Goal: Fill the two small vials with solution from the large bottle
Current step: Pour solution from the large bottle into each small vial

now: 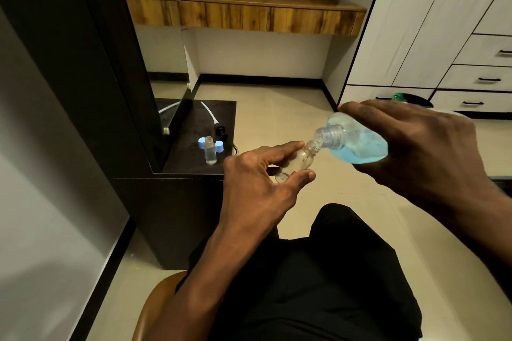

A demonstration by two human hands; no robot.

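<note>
The right hand (415, 144) had its grip closed around the large bottle (357, 141), clear plastic with blue liquid, tipped so its threaded mouth met the small vial (297, 160). The left hand (257, 177) pinched that clear vial, tilted. A second vial (210, 150) stood uncapped on the dark table (194, 163) between two blue caps (202, 142).

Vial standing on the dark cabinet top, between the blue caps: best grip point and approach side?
Grip the vial around its cylindrical mid-body, coming from the front, the open side. It stands upright and uncapped, with two blue caps flanking its neck and a pump head behind. A low side pinch probably avoids those and keeps it level.
</note>
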